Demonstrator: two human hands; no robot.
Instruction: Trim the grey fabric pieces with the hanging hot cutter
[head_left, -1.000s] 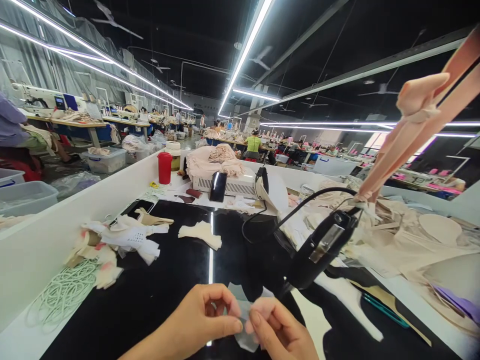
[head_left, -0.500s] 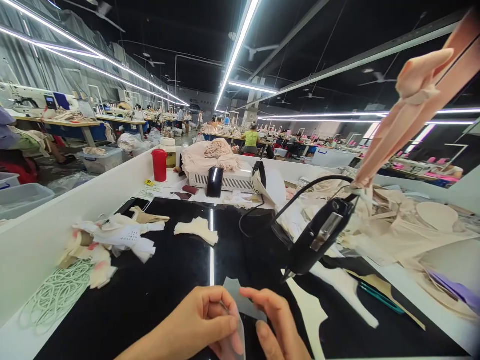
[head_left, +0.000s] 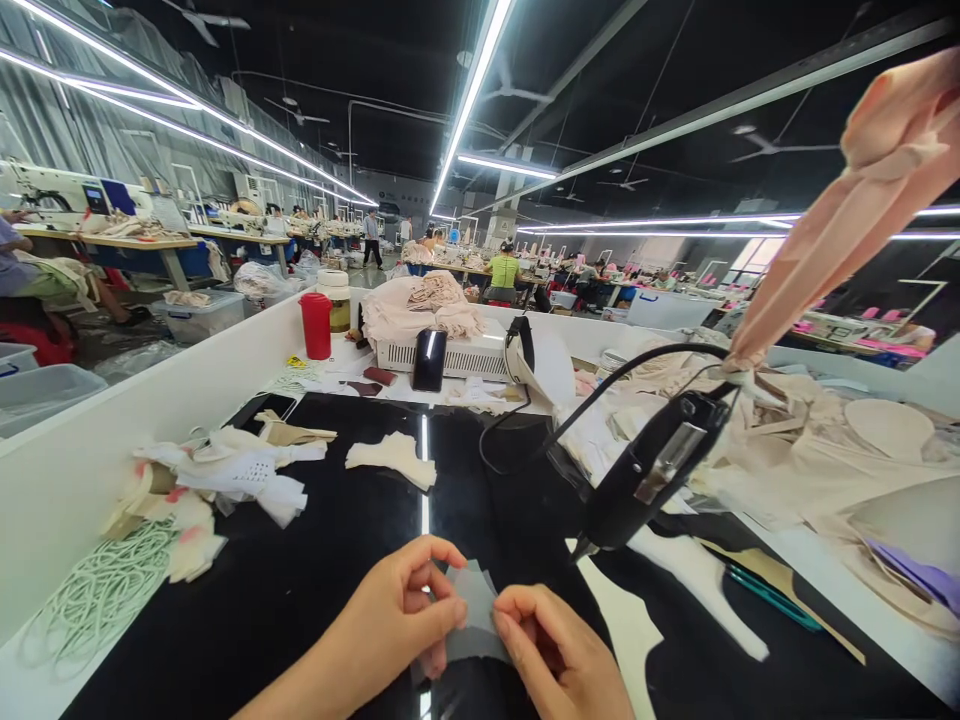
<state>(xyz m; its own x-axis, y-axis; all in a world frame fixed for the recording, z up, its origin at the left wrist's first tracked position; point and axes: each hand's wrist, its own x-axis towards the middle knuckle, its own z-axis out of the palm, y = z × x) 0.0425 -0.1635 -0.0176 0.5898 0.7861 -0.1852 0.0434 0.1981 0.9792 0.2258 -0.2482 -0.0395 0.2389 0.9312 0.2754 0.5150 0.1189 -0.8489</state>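
Note:
In the lower middle, a thin, see-through whitish fabric piece [head_left: 478, 612] is spread between my two hands, above the black tabletop [head_left: 300, 560]. My left hand [head_left: 409, 615] is closed on its left edge, the thumb against curled fingers and the index finger reaching forward. On the other edge, the thumb and index finger of my right hand [head_left: 559, 645] pinch the same piece. Whether it is one layer or several I cannot tell. To the right of my hands lies a cream cut piece [head_left: 619, 620]. Above that piece hangs a black handheld tool [head_left: 649, 480], tip down.
Pink cloth strips [head_left: 825, 230] suspend the tool. Green cord [head_left: 112, 580] and white scraps [head_left: 247, 470] lie left, with teal-handled tweezers or scissors [head_left: 772, 598] at right. A phone [head_left: 429, 360] leans on a white box near a red cup [head_left: 316, 326]. Beige fabric heaps [head_left: 825, 450] fill the right side.
My right hand has closed from an open reach into a pinch on the fabric piece. My left hand has shifted slightly left and up, and the piece now stretches between both hands.

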